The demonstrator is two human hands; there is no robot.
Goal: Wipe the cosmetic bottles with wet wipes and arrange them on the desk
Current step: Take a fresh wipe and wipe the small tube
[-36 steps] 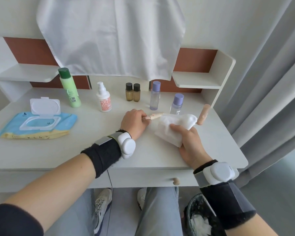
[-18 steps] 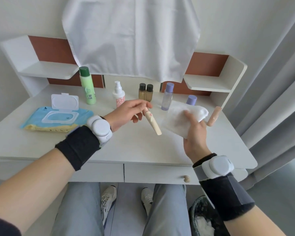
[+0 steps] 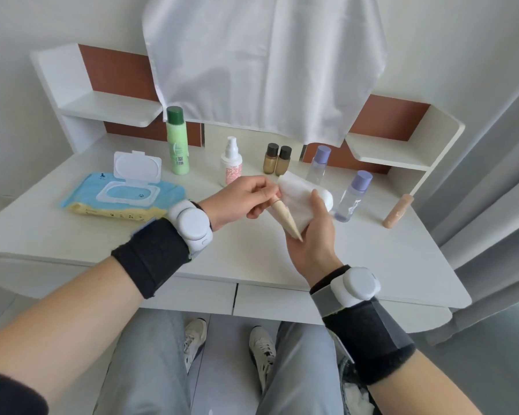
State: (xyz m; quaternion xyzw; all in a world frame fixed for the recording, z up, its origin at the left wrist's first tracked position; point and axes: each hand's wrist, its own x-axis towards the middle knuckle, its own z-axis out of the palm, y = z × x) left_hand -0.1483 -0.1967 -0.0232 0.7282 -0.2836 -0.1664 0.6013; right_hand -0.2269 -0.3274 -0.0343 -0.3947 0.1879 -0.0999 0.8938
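White cloth (image 3: 264,64): hung over the rear panel, lower edge just above the row of bottles.

Desk (image 3: 72,235): white, with a raised shelf at each rear corner.

Grey curtain (image 3: 492,175): to the right of the desk.

Wet wipes pack (image 3: 81,202): flat on the desk at left, lid flipped open.

Right hand (image 3: 312,247): palm up above the desk, thumb clamped across a folded wet wipe (image 3: 294,196) lying over the fingers.

Left hand (image 3: 237,200): just beside the right hand, fingertips pinching the cap end of the slim beige tube (image 3: 283,215).

Slim beige tube: held off the desk, tilted, tapered end resting against the wet wipe and the right palm.

Green bottle (image 3: 177,145): upright at rear, just right of the pack lid.

Front purple-capped bottle (image 3: 352,199): upright, right of the right hand.

Rear purple-capped bottle (image 3: 318,164): upright, behind the wet wipe.

Pump bottle (image 3: 231,163): upright, between the green bottle and the brown bottles.

Second beige tube (image 3: 397,211): near the right edge of the desk.

Brown bottles (image 3: 277,160): two, upright, side by side, black caps.
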